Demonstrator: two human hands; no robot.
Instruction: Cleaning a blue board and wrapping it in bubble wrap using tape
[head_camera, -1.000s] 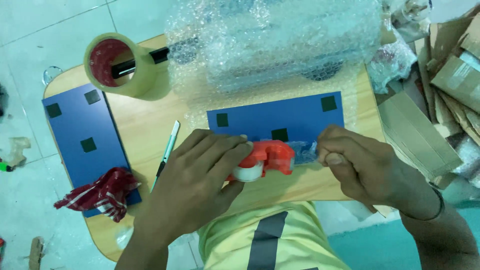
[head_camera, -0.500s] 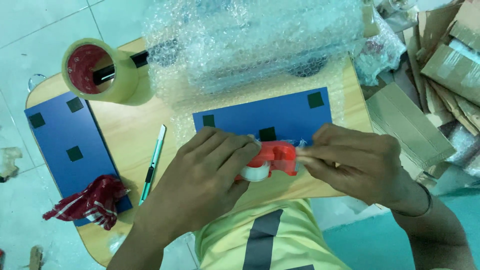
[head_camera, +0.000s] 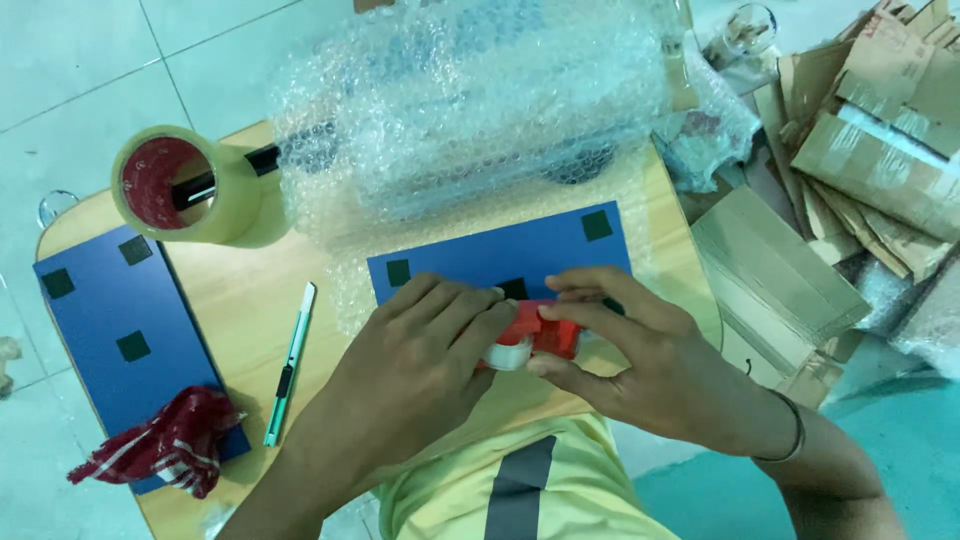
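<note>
We've got both hands on the red dispenser (head_camera: 535, 330) at the desk's near edge, atop the blue board (head_camera: 500, 255): left hand (head_camera: 420, 350) and right hand (head_camera: 640, 360) fingers clamped round it. Best keep it flat and pull tape slowly.

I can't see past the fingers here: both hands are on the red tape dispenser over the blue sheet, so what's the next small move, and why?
Probably draw a short strip free with the right hand while the left hand steadies the red tape dispenser. Both hands already pinch it just above the blue sheet, whose near edge looks untaped.
</note>
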